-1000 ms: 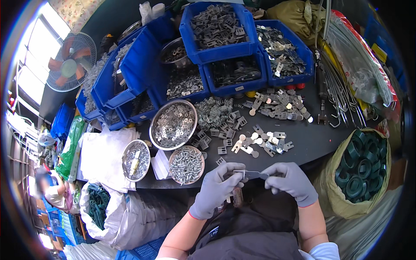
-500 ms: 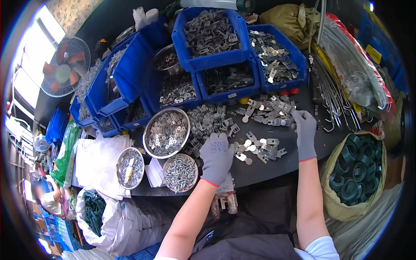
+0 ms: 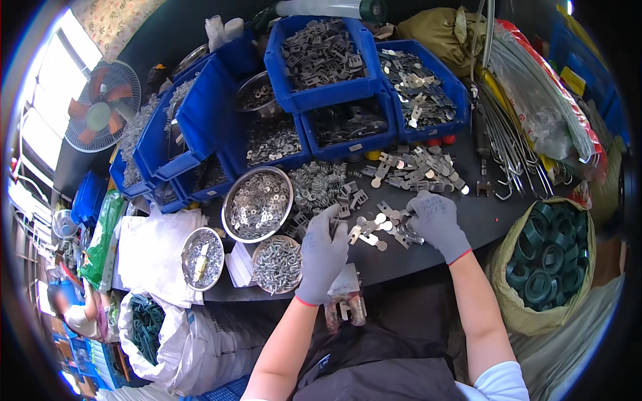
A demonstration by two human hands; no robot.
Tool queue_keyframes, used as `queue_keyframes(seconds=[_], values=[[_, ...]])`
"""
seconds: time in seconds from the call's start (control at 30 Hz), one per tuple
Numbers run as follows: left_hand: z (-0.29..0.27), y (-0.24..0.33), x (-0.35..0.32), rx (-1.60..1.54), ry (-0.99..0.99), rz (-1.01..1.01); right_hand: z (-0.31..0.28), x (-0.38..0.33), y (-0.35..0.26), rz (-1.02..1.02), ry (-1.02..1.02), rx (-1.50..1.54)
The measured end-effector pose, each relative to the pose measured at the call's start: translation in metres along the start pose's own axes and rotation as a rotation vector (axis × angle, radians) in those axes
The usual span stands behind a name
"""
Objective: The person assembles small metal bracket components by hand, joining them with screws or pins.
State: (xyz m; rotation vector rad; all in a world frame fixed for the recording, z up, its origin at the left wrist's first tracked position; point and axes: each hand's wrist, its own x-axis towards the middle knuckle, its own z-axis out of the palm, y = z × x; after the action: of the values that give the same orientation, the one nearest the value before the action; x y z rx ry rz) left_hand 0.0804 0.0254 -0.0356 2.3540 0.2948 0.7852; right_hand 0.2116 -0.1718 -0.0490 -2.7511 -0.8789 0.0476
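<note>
My left hand [image 3: 324, 252], in a grey glove, hovers over the dark table's front edge [image 3: 401, 262] with its fingers pinched on a small metal part. My right hand [image 3: 436, 220], also gloved, lies palm down on a scatter of flat metal plates [image 3: 374, 230]; its fingertips are hidden among them. A heap of small springs and clips [image 3: 321, 187] lies just beyond my left hand. A clear bag of assembled pieces [image 3: 344, 304] hangs below the table edge, between my forearms.
Blue bins [image 3: 321, 57] of metal parts fill the back. Steel bowls hold washers [image 3: 257, 204], screws [image 3: 277, 264] and a few parts [image 3: 202, 257]. A sack of green rings [image 3: 545, 267] stands right, wire hooks [image 3: 508, 154] behind it, a fan [image 3: 100, 113] far left.
One second ago both hands held a small part together near my body. They then separated and reached out: the left over the table edge, the right onto the flat plates.
</note>
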Motion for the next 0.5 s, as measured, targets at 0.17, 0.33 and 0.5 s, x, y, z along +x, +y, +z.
queue_keyframes(seconds=[0.17,0.33,0.5], values=[[-0.033,0.022,-0.018,-0.794,-0.165,-0.619,0.008,-0.006,0.013,-0.019,0.29,0.232],[-0.043,0.039,-0.034,-1.379,-0.204,-0.842,-0.041,-0.056,-0.07,0.25,0.134,1.557],[-0.031,0.036,-0.045,-1.543,-0.213,-0.752,-0.04,-0.07,-0.091,0.105,0.063,1.937]])
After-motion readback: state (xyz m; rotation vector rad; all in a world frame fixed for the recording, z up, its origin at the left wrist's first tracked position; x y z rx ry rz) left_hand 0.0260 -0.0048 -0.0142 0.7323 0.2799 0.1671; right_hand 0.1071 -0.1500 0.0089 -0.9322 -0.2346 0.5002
